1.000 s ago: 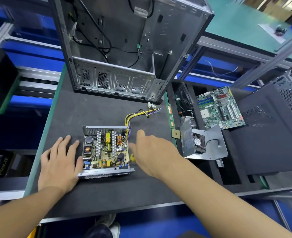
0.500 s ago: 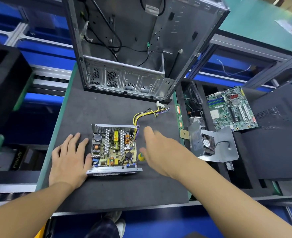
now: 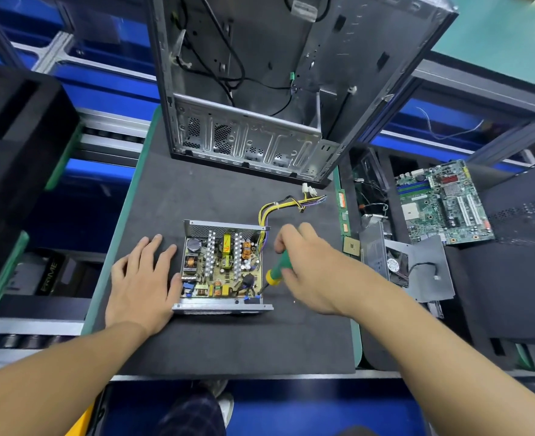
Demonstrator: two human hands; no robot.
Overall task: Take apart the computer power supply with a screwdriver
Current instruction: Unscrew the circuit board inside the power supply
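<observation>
**A:** Where is the unit relative to the grips?

**B:** The open-topped grey metal power supply [image 3: 222,265] sits mid-way on the dark grey foam tabletop [image 3: 228,341]. The left grip [image 3: 140,284] is at its 9 o'clock, lying flat with fingers straight and the thumb against the left wall. The right grip [image 3: 310,272] is at its 3 o'clock, fingers curled round the green-and-yellow-handled screwdriver [image 3: 277,269]. The shaft slants toward 7 o'clock and its tip is at the board's near right corner. I cannot tell whether it is seated on a screw.

**A:** How does the unit look?

**B:** The lid is off. The tan circuit board is exposed, showing two rows of silver heat-sink fins, copper coils, a yellow transformer and a dark capacitor. A yellow-and-black wire bundle [image 3: 278,206] leaves at 1 o'clock. The bare steel computer case [image 3: 259,89] stands at 12 o'clock. A green motherboard [image 3: 442,202] lies off the tabletop at 2 o'clock.

**A:** What has changed since half a second ago?

**B:** The right grip was then spread open above the screwdriver, which lay on the tabletop. Now it holds the tool lifted and angled at the board. The left grip and the unit have not moved.
</observation>
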